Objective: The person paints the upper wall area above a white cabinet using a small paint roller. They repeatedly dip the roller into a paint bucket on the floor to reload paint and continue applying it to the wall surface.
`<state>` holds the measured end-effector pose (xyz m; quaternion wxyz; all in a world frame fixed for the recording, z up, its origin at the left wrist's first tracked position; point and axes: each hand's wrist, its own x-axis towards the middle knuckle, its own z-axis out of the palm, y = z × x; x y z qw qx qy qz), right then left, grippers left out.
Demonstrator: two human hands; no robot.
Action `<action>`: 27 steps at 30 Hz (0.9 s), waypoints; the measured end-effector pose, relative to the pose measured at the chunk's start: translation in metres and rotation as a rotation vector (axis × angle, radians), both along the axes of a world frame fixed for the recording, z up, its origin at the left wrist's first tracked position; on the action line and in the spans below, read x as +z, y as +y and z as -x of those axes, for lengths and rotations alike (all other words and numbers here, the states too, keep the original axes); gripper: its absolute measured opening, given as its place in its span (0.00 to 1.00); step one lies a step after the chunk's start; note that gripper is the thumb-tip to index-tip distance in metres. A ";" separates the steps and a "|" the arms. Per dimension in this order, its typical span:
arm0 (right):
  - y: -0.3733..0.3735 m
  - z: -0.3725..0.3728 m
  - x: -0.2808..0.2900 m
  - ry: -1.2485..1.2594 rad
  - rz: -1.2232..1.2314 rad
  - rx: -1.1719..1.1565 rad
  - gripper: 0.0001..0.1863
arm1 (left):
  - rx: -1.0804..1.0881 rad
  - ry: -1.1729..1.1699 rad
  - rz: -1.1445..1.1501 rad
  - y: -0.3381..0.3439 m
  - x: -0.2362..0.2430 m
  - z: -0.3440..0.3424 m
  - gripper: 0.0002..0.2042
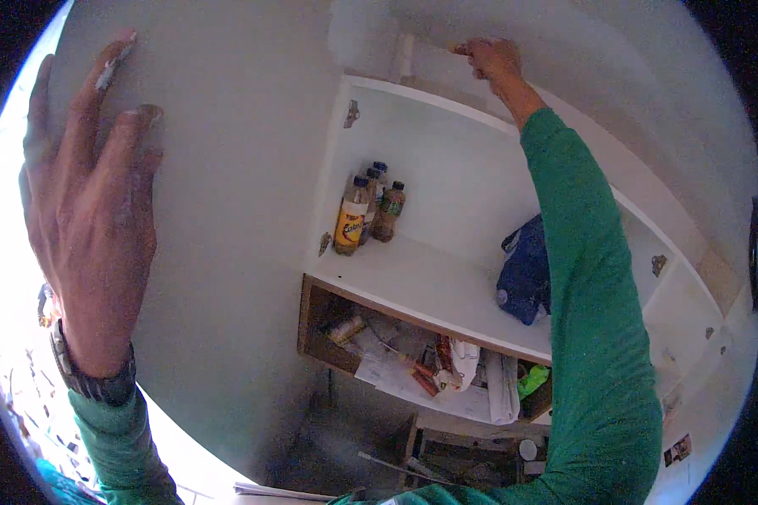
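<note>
My left hand point(101, 198) is raised at the left in front of a plain grey wall point(227, 210). Its fingers are apart and hold nothing; white paste sticks to one finger. I cannot tell whether the palm touches the wall. High above the open white cabinet point(472, 143), my right arm reaches up. There my right hand point(495, 63) is closed, its fingertips pinched close to the wall surface over the cabinet's top edge. Whatever it holds, if anything, is too small and blurred to name.
Several bottles point(351, 223) stand at the left inside the cabinet, and a dark blue bag point(522, 273) lies to the right, partly behind my sleeve. Below is an open wooden compartment with papers point(396, 383), a rolled white sheet point(503, 387) and a bright green item point(532, 381).
</note>
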<state>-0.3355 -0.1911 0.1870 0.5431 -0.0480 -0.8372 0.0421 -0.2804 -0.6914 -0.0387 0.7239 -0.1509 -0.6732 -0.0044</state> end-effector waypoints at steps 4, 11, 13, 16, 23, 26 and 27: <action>-0.015 0.015 0.004 -0.188 -0.560 -0.480 0.11 | 0.019 0.000 0.013 -0.003 0.003 -0.001 0.12; 0.081 0.071 0.033 -0.104 -0.584 -0.312 0.08 | -0.025 0.028 0.008 0.001 0.002 -0.002 0.10; 0.099 0.065 0.042 -0.101 -0.699 -0.273 0.07 | -0.024 0.035 0.015 0.004 0.003 -0.003 0.09; 0.015 0.086 0.003 -0.184 -0.854 -0.390 0.09 | 0.107 -0.010 0.046 -0.006 0.000 0.000 0.09; 0.021 0.009 0.014 -0.288 -0.808 -0.866 0.23 | 0.013 -0.010 0.037 -0.002 -0.001 0.001 0.09; 0.051 -0.034 0.012 -0.341 -0.911 -0.853 0.27 | 0.008 -0.025 0.038 0.002 0.001 0.001 0.10; 0.040 -0.040 0.005 -0.353 -0.899 -0.895 0.27 | 0.039 -0.021 0.044 -0.004 0.000 -0.001 0.10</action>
